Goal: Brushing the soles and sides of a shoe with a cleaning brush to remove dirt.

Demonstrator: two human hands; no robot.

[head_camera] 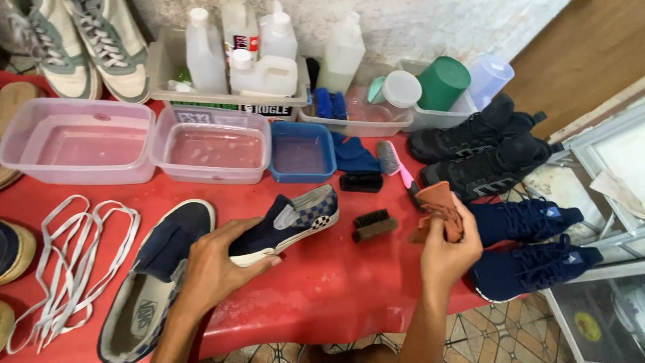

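Note:
My left hand (pixel 215 265) grips a navy slip-on shoe (pixel 295 218) with a checkered side and white sole, holding it a little above the red table (pixel 322 282). My right hand (pixel 447 252) is closed on a crumpled orange cloth (pixel 440 208), held just right of the shoe. Its matching shoe (pixel 151 275) lies on the table under my left forearm. A small dark brush (pixel 373 224) lies between my two hands.
White laces (pixel 74 249) lie at left. Two clear tubs of water (pixel 84 141) (pixel 211 144) and a blue tub (pixel 301 151) stand behind. Bottles (pixel 262 54) fill a tray. A pink-handled brush (pixel 396 165), black shoes (pixel 484 151) and navy sneakers (pixel 531 249) sit at right.

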